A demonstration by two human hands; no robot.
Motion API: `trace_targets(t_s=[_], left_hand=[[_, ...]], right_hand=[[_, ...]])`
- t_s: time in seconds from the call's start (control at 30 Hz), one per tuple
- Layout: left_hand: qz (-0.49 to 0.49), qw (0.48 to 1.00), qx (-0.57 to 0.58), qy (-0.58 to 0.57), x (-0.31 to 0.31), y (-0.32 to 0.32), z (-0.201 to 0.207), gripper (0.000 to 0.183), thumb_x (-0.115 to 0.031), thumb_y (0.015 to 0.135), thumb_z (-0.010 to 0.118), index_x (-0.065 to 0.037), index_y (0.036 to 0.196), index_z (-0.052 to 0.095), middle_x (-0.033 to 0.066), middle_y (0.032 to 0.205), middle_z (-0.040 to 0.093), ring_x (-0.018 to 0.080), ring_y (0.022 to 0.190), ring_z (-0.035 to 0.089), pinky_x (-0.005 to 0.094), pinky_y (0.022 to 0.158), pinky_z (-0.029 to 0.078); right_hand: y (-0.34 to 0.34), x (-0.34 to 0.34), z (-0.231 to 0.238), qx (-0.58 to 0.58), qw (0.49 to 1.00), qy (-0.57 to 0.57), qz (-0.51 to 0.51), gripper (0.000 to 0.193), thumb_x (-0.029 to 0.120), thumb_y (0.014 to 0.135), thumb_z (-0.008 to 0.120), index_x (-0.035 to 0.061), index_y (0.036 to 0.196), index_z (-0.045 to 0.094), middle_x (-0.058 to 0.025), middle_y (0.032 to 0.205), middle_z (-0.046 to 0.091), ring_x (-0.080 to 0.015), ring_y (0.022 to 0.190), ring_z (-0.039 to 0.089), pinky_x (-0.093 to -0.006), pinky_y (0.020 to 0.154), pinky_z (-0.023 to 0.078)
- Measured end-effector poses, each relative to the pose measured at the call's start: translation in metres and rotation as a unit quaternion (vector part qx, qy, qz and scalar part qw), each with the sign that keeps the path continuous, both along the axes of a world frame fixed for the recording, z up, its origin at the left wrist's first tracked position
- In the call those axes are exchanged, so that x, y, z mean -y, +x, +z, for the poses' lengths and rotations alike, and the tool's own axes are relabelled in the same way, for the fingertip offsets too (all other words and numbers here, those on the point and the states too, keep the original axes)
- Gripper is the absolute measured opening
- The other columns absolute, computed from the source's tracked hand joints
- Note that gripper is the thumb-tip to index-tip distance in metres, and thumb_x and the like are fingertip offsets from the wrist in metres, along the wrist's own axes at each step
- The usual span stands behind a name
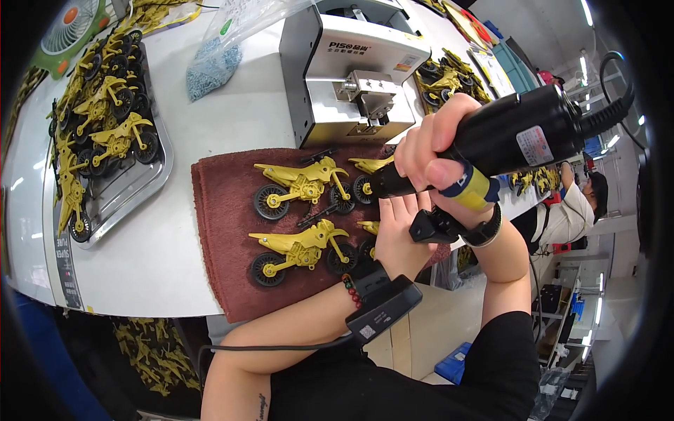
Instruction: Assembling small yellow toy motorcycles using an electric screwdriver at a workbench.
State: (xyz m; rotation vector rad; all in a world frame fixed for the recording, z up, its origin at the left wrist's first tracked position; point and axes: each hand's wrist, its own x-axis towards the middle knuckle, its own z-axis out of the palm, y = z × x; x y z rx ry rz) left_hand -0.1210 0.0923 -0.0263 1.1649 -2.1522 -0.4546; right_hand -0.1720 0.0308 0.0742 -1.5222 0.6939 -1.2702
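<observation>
My right hand grips a black electric screwdriver, its tip pointing left and down at a yellow toy motorcycle on a dark red towel. My left hand lies flat on another yellow toy motorcycle, pressing it onto the towel; most of that toy is hidden under the palm. Two more yellow motorcycles lie on their sides on the towel to the left. Both wrists wear black bands.
A metal tray at the left holds several yellow motorcycles. A white and grey machine stands behind the towel, a bag of blue-grey pellets to its left. More yellow toys lie at the right; another person is at the far right.
</observation>
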Motion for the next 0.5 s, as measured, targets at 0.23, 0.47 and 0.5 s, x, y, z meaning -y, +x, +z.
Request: trace_targets(t_s=[0.23, 0.47, 0.5], left_hand=[[-0.019, 0.998, 0.063, -0.017, 0.004, 0.013, 0.01, 0.079, -0.046, 0.065, 0.063, 0.004, 0.122, 0.043, 0.0275, 0.125, 0.038, 0.0419, 0.117, 0.036, 0.0475, 0.103, 0.024], [-0.074, 0.988, 0.124, 0.062, 0.005, 0.008, 0.014, 0.066, -0.053, 0.07, 0.059, 0.001, 0.108, 0.05, 0.0311, 0.138, 0.022, 0.0444, 0.13, 0.02, 0.0496, 0.107, 0.016], [-0.078, 0.987, 0.125, 0.067, 0.005, 0.008, 0.016, 0.067, -0.052, 0.07, 0.059, 0.001, 0.109, 0.05, 0.031, 0.138, 0.023, 0.0443, 0.13, 0.02, 0.0499, 0.107, 0.016]], right_hand=[[0.005, 0.007, 0.045, 0.057, 0.993, -0.097, -0.03, 0.013, 0.01, 0.078, 0.051, 0.0086, 0.08, 0.039, -0.0003, 0.06, 0.04, -0.0127, 0.052, 0.041, -0.031, 0.059, 0.036], [0.008, 0.04, 0.042, 0.034, 0.987, -0.114, -0.106, 0.011, 0.012, 0.077, 0.051, 0.0078, 0.079, 0.041, -0.0019, 0.063, 0.041, -0.0148, 0.057, 0.043, -0.0337, 0.065, 0.038], [0.009, 0.042, 0.038, 0.046, 0.987, -0.109, -0.112, 0.011, 0.012, 0.077, 0.051, 0.0075, 0.08, 0.041, -0.0018, 0.063, 0.041, -0.0148, 0.057, 0.043, -0.0336, 0.064, 0.037]])
